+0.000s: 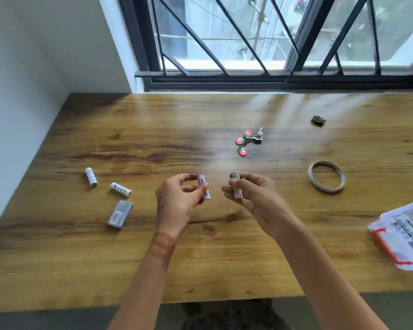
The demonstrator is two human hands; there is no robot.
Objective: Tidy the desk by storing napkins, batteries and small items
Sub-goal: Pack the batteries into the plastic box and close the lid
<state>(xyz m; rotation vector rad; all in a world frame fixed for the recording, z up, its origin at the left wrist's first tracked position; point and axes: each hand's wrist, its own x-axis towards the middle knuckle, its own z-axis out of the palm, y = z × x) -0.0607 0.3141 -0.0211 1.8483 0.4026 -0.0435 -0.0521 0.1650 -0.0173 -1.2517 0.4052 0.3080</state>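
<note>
My left hand (177, 201) pinches a white battery (205, 190) upright above the middle of the wooden desk (153, 129). My right hand (253, 194) grips a second white battery (236, 185) just to its right; the two batteries are apart. Two more white batteries (91, 176) (121, 189) lie loose at the desk's left. Below them lies a small grey-blue box (120, 213). A clear plastic bag with red trim (401, 234) at the right edge holds more batteries.
A key ring with pink charms (248, 141) lies beyond my hands. A pale bangle-like ring (326, 176) rests to the right, and a small dark object (318, 121) sits farther back. A white wall bounds the left; a barred window runs along the back.
</note>
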